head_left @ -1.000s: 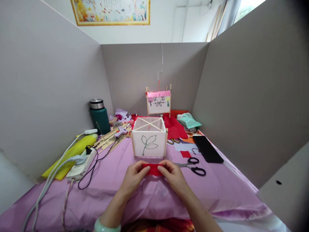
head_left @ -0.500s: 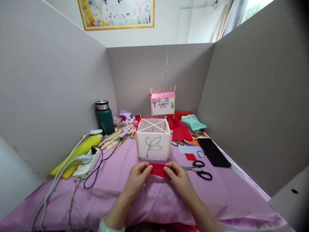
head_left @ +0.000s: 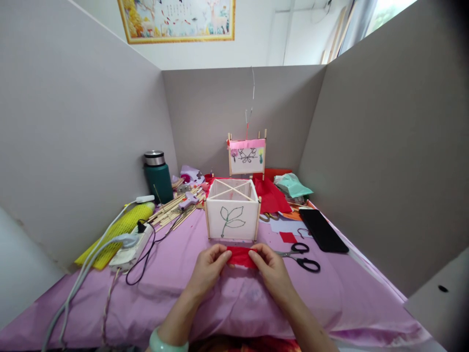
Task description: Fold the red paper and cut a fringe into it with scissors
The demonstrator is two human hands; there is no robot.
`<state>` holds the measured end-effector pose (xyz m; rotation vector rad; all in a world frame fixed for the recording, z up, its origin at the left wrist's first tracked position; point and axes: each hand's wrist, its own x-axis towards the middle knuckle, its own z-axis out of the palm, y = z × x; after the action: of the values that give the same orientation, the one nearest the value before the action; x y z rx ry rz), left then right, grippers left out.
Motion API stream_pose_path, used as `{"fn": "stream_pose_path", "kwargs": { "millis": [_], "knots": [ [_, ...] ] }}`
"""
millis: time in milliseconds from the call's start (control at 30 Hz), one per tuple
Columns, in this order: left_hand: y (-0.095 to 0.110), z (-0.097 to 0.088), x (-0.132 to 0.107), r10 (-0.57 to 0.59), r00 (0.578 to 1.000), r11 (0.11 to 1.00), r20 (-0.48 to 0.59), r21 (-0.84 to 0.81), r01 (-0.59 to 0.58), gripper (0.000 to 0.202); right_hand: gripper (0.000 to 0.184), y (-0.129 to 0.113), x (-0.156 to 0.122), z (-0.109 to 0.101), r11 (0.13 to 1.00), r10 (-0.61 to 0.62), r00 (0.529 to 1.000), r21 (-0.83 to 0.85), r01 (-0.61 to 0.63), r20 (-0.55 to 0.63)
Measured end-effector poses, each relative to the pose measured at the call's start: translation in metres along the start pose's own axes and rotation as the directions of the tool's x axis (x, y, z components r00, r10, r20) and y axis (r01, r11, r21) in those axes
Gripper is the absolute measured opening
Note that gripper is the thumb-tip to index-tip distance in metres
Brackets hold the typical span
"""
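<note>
Scarcely anything has moved since the earlier frame, save a fingertip now showing below the red piece. Panels and crossed sticks already stand on the white box; the red piece, unattached, spans between left hand and right hand just near of it, each grip pinching one end.

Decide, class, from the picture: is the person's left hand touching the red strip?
Touching. The head view shows it: the left hand pinches the red strip at its left end, thumb lying over it.
</note>
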<state>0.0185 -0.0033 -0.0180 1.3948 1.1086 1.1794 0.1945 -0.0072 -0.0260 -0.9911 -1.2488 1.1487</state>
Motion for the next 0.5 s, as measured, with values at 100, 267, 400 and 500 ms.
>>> {"fn": "stream_pose_path", "kwargs": {
  "millis": [100, 267, 400, 500],
  "knots": [
    [-0.0015, 0.0, 0.0002, -0.018, 1.0, 1.0, 0.008, -0.002, 0.018, 0.029, 0.022, 0.0012, 0.0009, -0.0004, 1.0, 0.001, 1.0, -0.01, -0.001, 0.008],
    [-0.0025, 0.0002, -0.0002, 0.022, 1.0, 1.0, 0.002, 0.006, -0.022, 0.031, 0.022, 0.0022, 0.0016, -0.0013, 1.0, -0.008, 1.0, -0.025, 0.008, 0.009],
    [-0.0001, 0.0007, -0.0006, 0.069, 0.998, 0.997, -0.014, -0.024, -0.069, 0.029, 0.021, 0.0018, 0.0004, -0.0016, 0.999, -0.012, 1.0, -0.033, 0.013, 0.009],
    [0.0016, 0.0015, -0.0017, 0.079, 0.997, 0.989, 0.0, -0.128, -0.078, 0.026, 0.021, 0.002, -0.0006, -0.0009, 0.999, -0.015, 1.0, -0.045, 0.016, 0.019]
  ]
}}
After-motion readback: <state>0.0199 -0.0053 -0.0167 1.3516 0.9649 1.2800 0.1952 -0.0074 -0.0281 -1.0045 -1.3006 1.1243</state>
